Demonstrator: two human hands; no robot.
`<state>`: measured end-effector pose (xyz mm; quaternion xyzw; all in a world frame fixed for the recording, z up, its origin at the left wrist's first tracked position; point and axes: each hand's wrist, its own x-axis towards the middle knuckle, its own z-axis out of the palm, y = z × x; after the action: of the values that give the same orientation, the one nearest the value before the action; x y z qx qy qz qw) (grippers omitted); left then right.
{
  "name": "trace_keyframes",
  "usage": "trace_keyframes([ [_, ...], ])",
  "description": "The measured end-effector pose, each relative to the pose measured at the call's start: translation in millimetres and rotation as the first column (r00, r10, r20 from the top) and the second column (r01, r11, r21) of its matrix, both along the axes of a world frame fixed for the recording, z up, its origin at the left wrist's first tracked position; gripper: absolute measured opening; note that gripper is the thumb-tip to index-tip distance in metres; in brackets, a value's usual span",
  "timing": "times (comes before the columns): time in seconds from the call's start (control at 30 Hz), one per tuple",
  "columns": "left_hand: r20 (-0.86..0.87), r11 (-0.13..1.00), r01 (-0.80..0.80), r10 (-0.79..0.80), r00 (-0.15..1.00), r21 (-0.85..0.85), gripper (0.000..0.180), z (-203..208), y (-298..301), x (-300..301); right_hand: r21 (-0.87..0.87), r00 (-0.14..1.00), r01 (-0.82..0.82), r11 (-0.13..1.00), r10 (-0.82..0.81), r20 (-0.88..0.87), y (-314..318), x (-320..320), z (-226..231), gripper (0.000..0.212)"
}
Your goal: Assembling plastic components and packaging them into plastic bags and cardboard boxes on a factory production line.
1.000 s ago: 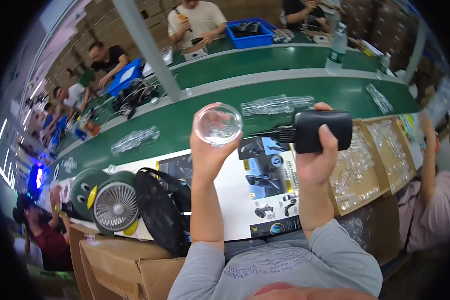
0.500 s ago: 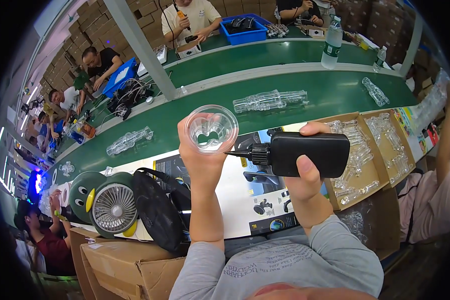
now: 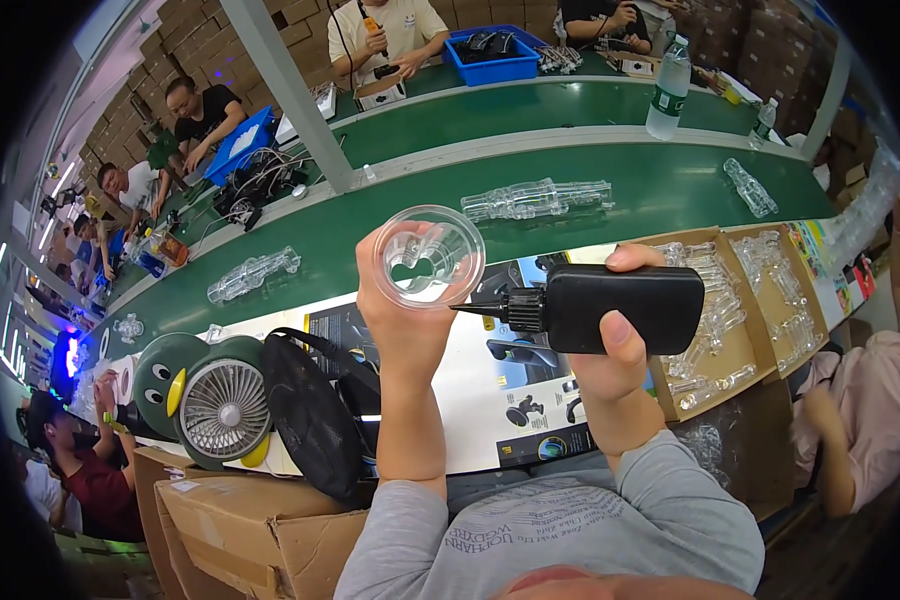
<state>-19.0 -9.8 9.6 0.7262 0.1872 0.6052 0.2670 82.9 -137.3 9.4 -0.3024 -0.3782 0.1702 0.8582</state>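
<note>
My left hand (image 3: 398, 310) is closed round a clear plastic cup (image 3: 460, 262), whose round rim faces up toward me; most of the fingers are hidden behind it. In my right hand (image 3: 625, 335) lies a black squeeze bottle (image 3: 595, 308), gripped between thumb and fingers and held on its side. Its thin pointed nozzle (image 3: 478, 308) points left and reaches the near edge of the cup's rim. Whether the tip touches the plastic I cannot tell. Below both hands is a printed sheet (image 3: 470, 420) on the bench.
Cardboard trays (image 3: 765, 355) of clear plastic parts stand at the right. Clear parts (image 3: 540, 200) lie along the green bench (image 3: 370, 225). At the left are a penguin-shaped fan (image 3: 225, 405), a black pouch (image 3: 310, 415) and a carton (image 3: 230, 530). Co-workers sit beyond and at both sides.
The cup has tilted and shifted slightly to the right in my left hand. The bottle has moved a little right too. At the far right, a co-worker's raised arm has come down.
</note>
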Motion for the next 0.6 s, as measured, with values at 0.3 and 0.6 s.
trace_keyframes([
  [0.3, -0.021, 1.0, -0.017, 0.017, 1.0, 0.022, 0.059, 1.9, -2.1, -1.1, 0.02, 0.999, 0.044, 0.999, -0.044, 0.015, -0.3, 0.6, 0.8, 0.048],
  [0.6, -0.019, 1.0, -0.001, 0.001, 1.0, 0.023, 0.059, 2.8, -2.8, -2.6, 0.022, 0.999, -0.037, 0.999, 0.037, 0.001, -2.5, 1.6, 1.0, 0.048],
])
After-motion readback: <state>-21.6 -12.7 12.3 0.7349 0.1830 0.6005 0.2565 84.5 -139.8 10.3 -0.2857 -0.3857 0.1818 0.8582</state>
